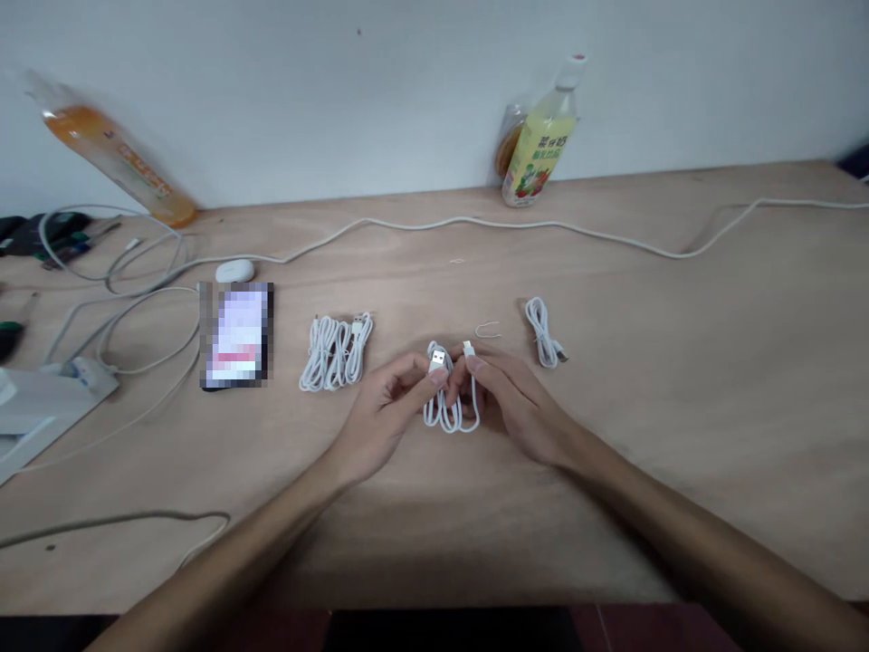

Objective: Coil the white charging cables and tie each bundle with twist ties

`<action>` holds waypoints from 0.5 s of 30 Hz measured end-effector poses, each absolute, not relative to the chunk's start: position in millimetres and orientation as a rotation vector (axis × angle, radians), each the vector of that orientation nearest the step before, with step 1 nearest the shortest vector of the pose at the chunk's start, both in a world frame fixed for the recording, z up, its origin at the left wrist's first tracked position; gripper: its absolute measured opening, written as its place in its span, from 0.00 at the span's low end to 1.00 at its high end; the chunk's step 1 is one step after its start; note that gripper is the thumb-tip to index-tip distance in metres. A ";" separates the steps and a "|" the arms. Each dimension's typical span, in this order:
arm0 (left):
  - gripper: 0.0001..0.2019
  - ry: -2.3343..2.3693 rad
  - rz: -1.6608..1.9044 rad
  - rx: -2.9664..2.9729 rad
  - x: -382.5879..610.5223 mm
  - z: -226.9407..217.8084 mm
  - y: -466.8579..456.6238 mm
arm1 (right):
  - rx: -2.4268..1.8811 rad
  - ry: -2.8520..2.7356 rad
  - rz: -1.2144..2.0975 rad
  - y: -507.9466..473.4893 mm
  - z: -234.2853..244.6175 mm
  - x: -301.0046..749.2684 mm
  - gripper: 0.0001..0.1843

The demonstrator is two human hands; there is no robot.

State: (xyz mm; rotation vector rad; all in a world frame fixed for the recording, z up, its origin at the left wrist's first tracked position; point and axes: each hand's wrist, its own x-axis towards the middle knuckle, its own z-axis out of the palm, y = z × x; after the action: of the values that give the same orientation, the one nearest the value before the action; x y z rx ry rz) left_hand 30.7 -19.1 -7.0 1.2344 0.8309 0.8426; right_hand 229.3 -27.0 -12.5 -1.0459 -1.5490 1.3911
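A white USB cable [452, 421] in loose loops is held between my two hands above the wooden table. My left hand [386, 407] pinches its larger USB plug, which has a metal end facing up. Between the thumb and fingers of my right hand [520, 398] is the smaller plug at the cable's other end. Left of my hands lie several coiled white cables [336, 353] side by side. To the right rests one more coiled white cable [541, 330], tied at its middle. A thin white twist tie [487, 330] lies just beyond my right hand.
A phone [237, 335] and a white earbud case [234, 271] lie at left, near a white power strip [47, 407] with tangled cords. A long white cord [462, 220] crosses the table's back. An orange drink bottle [122, 163] and a yellow one [539, 145] stand by the wall.
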 end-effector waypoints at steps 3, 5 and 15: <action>0.17 0.857 0.868 1.230 32.6 -7.1 -20.3 | -1.010 -1.548 1.435 -26.3 -11.4 230.3 0.28; 0.17 0.883 0.862 1.233 33.1 -6.3 -21.6 | -0.997 -1.578 1.440 -25.8 -11.3 231.3 0.29; 0.16 0.921 0.892 1.269 35.1 -4.1 -23.8 | -0.932 -1.586 1.478 -23.1 -13.2 232.2 0.29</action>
State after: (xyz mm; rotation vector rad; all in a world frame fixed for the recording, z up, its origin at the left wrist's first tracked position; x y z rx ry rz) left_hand 35.1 -23.8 -4.1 1.2686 0.9212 0.8917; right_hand 232.2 -23.1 -13.2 -0.9319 -1.5861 1.4782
